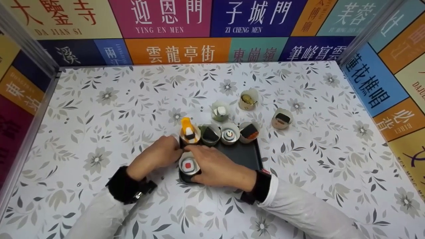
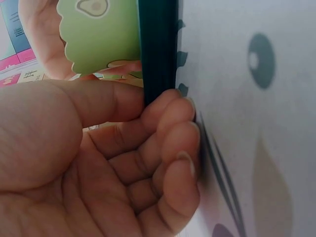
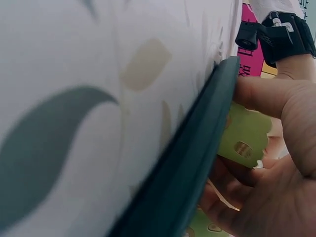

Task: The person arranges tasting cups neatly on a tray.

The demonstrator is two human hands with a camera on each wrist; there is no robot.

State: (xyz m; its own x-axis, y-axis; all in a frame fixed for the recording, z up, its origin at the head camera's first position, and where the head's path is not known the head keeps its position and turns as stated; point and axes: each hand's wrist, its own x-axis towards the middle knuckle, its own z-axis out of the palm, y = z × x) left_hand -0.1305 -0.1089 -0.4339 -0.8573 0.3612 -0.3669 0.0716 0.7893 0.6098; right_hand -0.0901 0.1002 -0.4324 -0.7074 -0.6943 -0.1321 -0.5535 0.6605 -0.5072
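Observation:
A black tray (image 1: 245, 156) lies on the table in the head view. At its left edge my left hand (image 1: 159, 152) grips the rim; in the left wrist view the thumb lies on the tray wall (image 2: 159, 49), with the fingers curled at its underside. Inside the tray's front left corner, my right hand (image 1: 215, 166) holds a green paper cup (image 3: 245, 136) between thumb and fingers. A toy sushi roll (image 1: 188, 165) with a red centre sits in that cup. Behind it, a row of cups along the tray's back holds an orange-topped sushi (image 1: 187, 127), a dark rice ball (image 1: 210, 134) and others.
Beyond the tray stand three more paper cups, with a white piece (image 1: 220, 111), a yellow-green piece (image 1: 247, 99) and a black-wrapped piece (image 1: 282, 118). The table (image 1: 99, 132) has a leaf-patterned cover. Printed panels (image 1: 179, 49) wall its back and sides.

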